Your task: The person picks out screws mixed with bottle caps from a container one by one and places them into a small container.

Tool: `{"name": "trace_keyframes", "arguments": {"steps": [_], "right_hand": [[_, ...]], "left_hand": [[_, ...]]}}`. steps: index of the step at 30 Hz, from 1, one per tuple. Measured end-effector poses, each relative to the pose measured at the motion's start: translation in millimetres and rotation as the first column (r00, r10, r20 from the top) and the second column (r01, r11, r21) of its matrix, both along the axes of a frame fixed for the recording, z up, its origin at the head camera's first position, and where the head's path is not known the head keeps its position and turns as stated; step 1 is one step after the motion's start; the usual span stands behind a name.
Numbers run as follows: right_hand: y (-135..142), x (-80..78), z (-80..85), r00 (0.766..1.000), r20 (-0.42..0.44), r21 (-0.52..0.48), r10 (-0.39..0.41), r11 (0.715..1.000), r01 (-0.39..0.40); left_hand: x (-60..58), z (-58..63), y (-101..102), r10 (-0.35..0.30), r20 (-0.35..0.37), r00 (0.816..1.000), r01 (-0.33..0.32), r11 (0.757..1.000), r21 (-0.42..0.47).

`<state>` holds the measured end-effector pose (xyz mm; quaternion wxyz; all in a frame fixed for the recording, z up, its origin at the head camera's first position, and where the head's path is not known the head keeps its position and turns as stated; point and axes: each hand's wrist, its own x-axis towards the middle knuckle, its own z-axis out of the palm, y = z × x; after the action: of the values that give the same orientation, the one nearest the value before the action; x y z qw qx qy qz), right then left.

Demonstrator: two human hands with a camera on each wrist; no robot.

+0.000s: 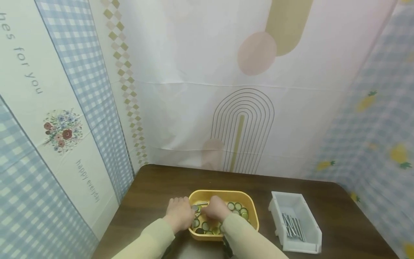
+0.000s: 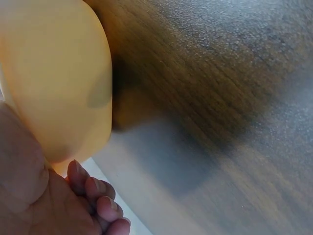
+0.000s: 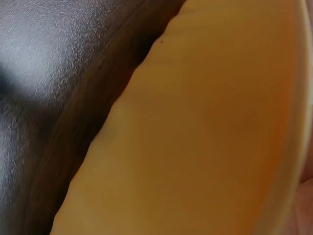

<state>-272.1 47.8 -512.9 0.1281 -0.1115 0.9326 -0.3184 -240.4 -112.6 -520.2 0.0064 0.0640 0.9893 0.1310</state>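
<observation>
A yellow plastic bin (image 1: 222, 192) holds several round, coin-like discs (image 1: 238, 206) and a few short metal pieces (image 1: 202, 203). At its left rim, my left hand (image 1: 180, 214) grips the bin, its curled fingers (image 2: 105, 200) showing by the outer wall in the left wrist view. My right hand (image 1: 216, 208) reaches down inside the bin among the discs. Its fingertips are hidden in the head view, so what they hold cannot be seen. In the right wrist view the bin's wall fills most of the picture, with a bit of the hand at the right edge.
To the right of the bin stands a white open-front tray (image 1: 310, 216) with several long metal bolts or rods (image 1: 292, 226) in it. Both are on a dark wooden table (image 1: 161, 180). Patterned cloths (image 1: 181, 108) hang behind and beside the table.
</observation>
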Motion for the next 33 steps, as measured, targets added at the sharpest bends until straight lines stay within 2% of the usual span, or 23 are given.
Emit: {"name": "trace_keyframes", "arguments": {"steps": [7, 11, 19, 23, 30, 33], "right_hand": [[-4, 3.0, -2.0, 1.0, 0.026, -0.002, 0.002, 1.0, -0.002], [-8, 6.0, 1.2, 1.0, -0.008, 0.001, -0.006, 1.0, 0.006], [-19, 7.8, 7.0, 0.997, -0.074, 0.098, -0.029, 0.994, 0.036], [-9, 6.0, 4.3, 0.996, -0.087, 0.073, -0.002, 0.997, 0.008], [19, -1.1, 0.5, 1.0, -0.023, 0.051, -0.005, 0.999, 0.006], [24, -1.2, 1.8, 1.0, -0.025, 0.056, 0.003, 0.998, -0.002]], "left_hand": [[2.2, 5.3, 2, -0.003, 0.003, 1.0, 0.004, 1.0, -0.021], [2.1, 4.3, 3, 0.001, 0.005, 1.0, -0.001, 0.999, -0.034], [1.7, 1.1, 3, 0.001, -0.016, 1.0, -0.002, 0.998, -0.065], [0.6, 2.4, 5, -0.001, -0.003, 1.0, 0.001, 0.999, -0.039], [1.4, 5.9, 4, 0.006, 0.04, 0.999, -0.006, 1.0, -0.004], [1.8, 4.5, 3, 0.01, 0.045, 0.999, -0.011, 1.0, 0.025]]}}
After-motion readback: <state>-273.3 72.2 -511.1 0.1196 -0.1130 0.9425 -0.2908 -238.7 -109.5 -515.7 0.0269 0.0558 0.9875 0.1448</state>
